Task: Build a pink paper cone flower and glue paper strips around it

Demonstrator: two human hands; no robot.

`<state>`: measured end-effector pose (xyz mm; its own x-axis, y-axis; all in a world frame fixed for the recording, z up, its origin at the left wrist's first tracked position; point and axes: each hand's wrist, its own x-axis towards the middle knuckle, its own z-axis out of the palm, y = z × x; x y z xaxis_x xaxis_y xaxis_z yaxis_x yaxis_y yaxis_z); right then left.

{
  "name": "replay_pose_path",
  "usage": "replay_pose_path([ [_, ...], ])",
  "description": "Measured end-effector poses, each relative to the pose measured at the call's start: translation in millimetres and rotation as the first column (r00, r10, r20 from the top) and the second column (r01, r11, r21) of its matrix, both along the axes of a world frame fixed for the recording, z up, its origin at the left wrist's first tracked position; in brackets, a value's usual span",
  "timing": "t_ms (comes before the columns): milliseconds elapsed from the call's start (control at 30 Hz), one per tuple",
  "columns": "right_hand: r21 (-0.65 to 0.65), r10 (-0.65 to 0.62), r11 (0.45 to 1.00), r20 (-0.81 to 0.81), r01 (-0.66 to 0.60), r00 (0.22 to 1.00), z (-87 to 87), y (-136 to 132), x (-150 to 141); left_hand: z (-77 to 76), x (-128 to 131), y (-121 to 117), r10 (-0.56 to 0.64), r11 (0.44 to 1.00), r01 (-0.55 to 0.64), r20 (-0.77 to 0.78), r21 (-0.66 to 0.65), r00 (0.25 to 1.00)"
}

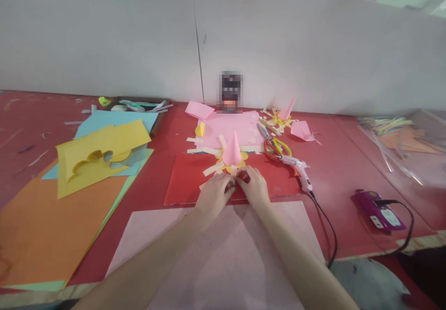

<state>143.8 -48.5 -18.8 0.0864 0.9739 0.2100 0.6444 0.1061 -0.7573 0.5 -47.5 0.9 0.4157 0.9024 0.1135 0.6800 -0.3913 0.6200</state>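
A pink paper cone (232, 150) stands upright on a yellow paper flower (244, 160), with cream paper strips (213, 168) sticking out around it. The piece rests on a red board (183, 180). At its near side, my left hand (215, 191) and my right hand (255, 187) meet with closed fingertips, pinching the near end of one short cream strip (233, 171). My fingers partly hide that strip's end. Scissors (275, 145) and a white glue gun (299, 168) lie just right of the board.
Cut yellow paper (101, 157) and orange sheets (62, 222) cover the left side. A second pink cone (287, 109) leans at the back right, near a crumpled pink scrap (302, 131). A purple power socket box (379, 211) with a black cord sits at right. A pale board (216, 254) lies in front.
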Motion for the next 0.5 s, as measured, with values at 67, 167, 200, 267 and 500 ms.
replay_pose_path([
  [67, 0.0, 0.006, 1.0, -0.007, -0.006, 1.0, -0.5, 0.3, 0.2, 0.2, 0.1, 0.0, -0.003, 1.0, 0.003, 0.003, -0.003, 1.0],
  [167, 0.011, 0.0, 1.0, -0.005, 0.0, 1.0, -1.4, 0.7, 0.3, 0.0, 0.1, 0.1, -0.008, 1.0, 0.008, 0.003, 0.01, 1.0],
  [200, 0.016, 0.0, 1.0, -0.002, 0.0, 1.0, -1.7, 0.8, 0.3, -0.2, 0.1, 0.1, -0.009, 1.0, 0.009, 0.001, 0.016, 1.0],
  [267, 0.028, -0.002, 1.0, 0.004, 0.001, 1.0, -2.2, 0.8, 0.3, -0.7, 0.3, 0.0, -0.012, 1.0, 0.012, 0.0, 0.022, 1.0],
  [500, 0.046, 0.006, 0.999, 0.021, -0.007, 1.0, -2.7, -0.6, 0.1, -3.1, -0.6, 0.9, 0.008, 0.996, -0.009, 0.007, 0.091, 1.0],
])
